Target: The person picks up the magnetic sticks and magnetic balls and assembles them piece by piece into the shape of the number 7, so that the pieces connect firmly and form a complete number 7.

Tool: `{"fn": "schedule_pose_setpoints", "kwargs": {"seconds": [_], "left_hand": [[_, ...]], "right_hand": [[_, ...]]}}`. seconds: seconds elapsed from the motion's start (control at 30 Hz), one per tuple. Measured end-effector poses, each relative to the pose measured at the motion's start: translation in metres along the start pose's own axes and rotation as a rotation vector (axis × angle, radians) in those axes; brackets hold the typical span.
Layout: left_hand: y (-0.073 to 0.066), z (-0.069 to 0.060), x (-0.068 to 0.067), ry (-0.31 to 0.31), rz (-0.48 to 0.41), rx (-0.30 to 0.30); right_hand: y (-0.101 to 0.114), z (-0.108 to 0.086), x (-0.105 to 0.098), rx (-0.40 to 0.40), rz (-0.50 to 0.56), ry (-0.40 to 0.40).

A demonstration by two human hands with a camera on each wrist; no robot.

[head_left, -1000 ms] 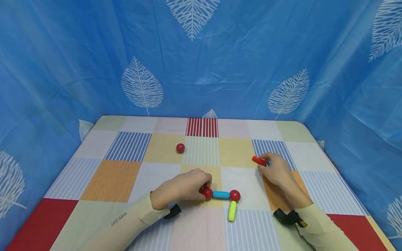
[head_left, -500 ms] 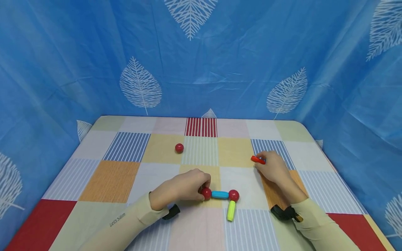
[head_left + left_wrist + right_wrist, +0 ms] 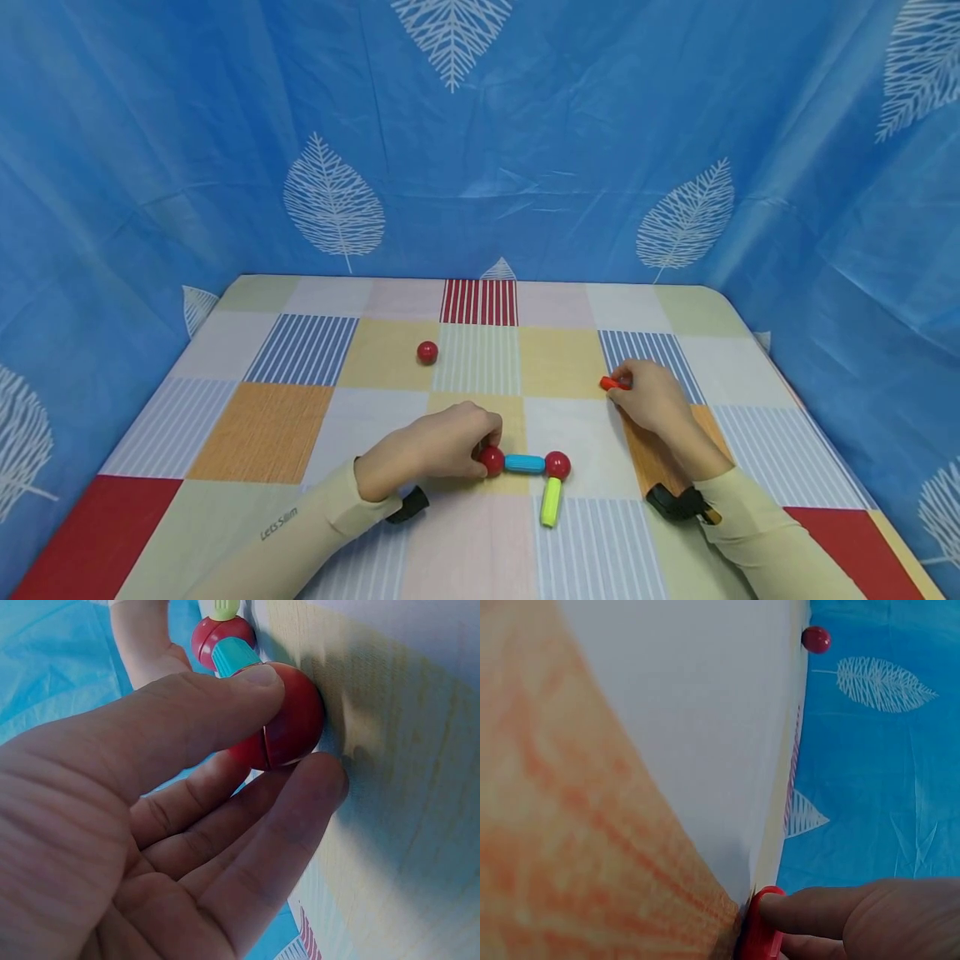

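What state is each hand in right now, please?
Left hand: holding the red ball on the left end of the blue stick.
Right hand: holding the red stick.

Red stick (image 3: 611,383) part-hidden; sleeves (image 3: 288,542) cropped

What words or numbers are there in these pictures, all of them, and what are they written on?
"LetsSlim": on the left sleeve, in small dark letters; the last few are a bit blurry, so I'm not fully sure of them.
That's the only writing I can find. I see no words or numbers on the balls or sticks, and the white leaves on the blue cloth are just drawings.
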State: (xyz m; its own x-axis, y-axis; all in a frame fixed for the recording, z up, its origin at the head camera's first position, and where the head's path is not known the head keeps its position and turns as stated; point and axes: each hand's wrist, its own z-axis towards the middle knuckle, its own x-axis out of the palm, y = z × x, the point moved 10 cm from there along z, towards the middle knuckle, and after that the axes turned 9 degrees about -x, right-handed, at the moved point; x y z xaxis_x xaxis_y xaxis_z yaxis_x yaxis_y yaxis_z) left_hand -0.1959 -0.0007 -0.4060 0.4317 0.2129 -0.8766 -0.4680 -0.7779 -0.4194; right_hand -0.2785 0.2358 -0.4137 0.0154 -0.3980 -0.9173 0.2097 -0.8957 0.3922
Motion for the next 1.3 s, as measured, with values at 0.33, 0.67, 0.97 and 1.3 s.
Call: {"fn": "schedule_pose_setpoints", "kwargs": {"seconds": [0.33,0.67,0.97,1.3], "left_hand": [[-0.001,0.000,-0.001,-0.004,-0.008,0.011],[-0.001,0.000,-0.001,-0.004,-0.005,0.007],[-0.001,-0.001,-0.001,-0.008,0.001,-0.001],[-0.001,-0.001,0.000,-0.005,0.006,-0.007]], "right_hand": [[0.001,-0.008,-0.002,-0.024,-0.004,0.021],[0.007,-0.024,-0.006,-0.027,0.016,0.018],[0.012,-0.036,-0.005,-0.013,0.048,0.042],[0.016,-0.054,0.000,0.016,0.092,0.069]]}}
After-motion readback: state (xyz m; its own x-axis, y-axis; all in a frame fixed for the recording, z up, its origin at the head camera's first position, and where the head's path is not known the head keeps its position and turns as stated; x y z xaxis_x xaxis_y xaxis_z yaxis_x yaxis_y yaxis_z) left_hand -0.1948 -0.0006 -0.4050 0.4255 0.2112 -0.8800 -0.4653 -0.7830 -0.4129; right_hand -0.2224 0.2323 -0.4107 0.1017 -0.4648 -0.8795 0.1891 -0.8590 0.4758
